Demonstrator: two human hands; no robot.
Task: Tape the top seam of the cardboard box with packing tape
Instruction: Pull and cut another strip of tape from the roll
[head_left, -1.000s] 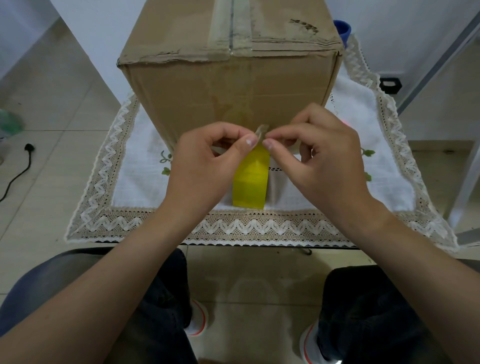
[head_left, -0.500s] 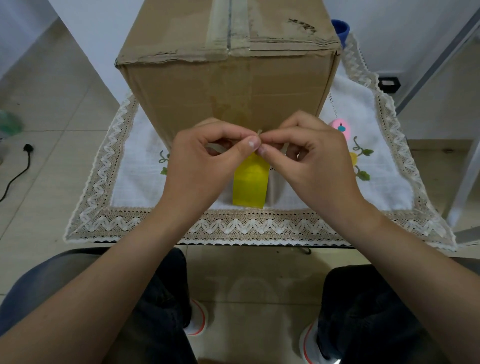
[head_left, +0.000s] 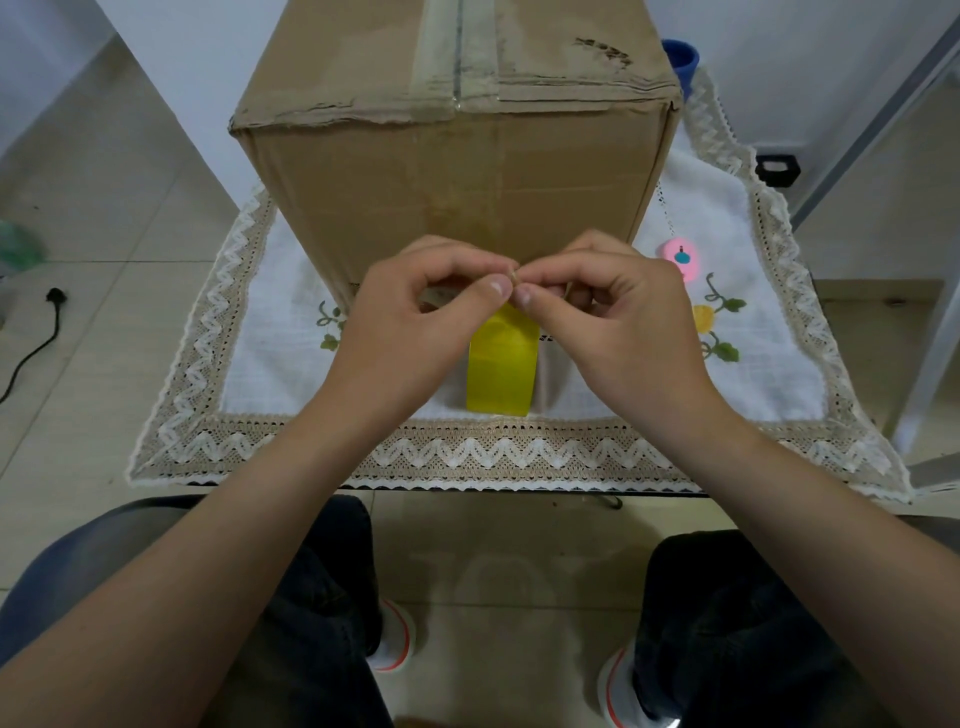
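A tall brown cardboard box (head_left: 457, 171) stands on a lace-edged tablecloth (head_left: 519, 452). Its top seam (head_left: 457, 57) carries a strip of dull old tape. A yellow roll of packing tape (head_left: 501, 371) stands on edge in front of the box, close to the table's near edge. My left hand (head_left: 415, 332) and my right hand (head_left: 618, 322) meet just above the roll, thumbs and forefingers pinched together on the tape's free end. The top of the roll is hidden behind my fingers.
A small pink object (head_left: 681, 259) lies on the cloth right of the box. A blue cup (head_left: 681, 60) peeks out behind the box's far right corner. A black plug and cable (head_left: 36, 332) lie on the floor at left. My knees sit under the table's near edge.
My two hands have drawn closer together, so the fingertips now touch over the roll. The pink object at right came into view as the right hand shifted left.
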